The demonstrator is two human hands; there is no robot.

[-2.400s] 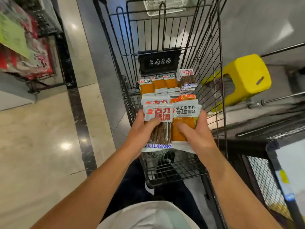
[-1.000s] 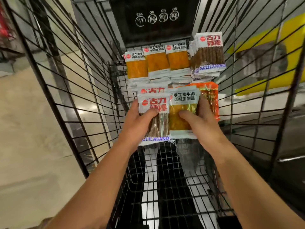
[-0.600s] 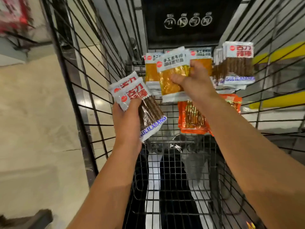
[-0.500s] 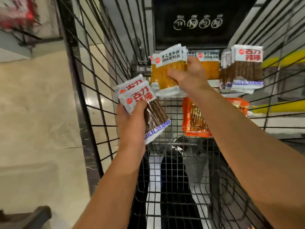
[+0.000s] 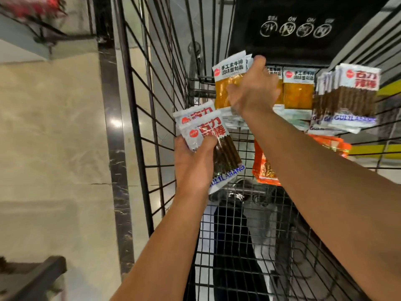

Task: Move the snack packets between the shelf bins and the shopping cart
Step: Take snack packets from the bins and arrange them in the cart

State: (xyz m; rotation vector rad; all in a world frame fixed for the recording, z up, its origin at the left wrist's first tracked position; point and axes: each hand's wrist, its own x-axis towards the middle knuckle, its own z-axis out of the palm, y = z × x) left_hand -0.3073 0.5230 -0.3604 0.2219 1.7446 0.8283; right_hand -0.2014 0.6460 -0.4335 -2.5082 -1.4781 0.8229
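Head view: right hand (image 5: 252,92) grips yellow packets (image 5: 227,83) at the cart's (image 5: 138,118) far-end row; left hand (image 5: 193,161) clasps stick packets (image 5: 217,144) (two, apparently). Best to seat the yellow ones flush beside their like before letting go.

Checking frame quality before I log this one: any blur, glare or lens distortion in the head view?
Head view: motion blur softens the right hand and the stick packets at far right; ceiling-light glare spots the floor; wide-angle bowing splays the cart wires; the left hand's packets read sharply.
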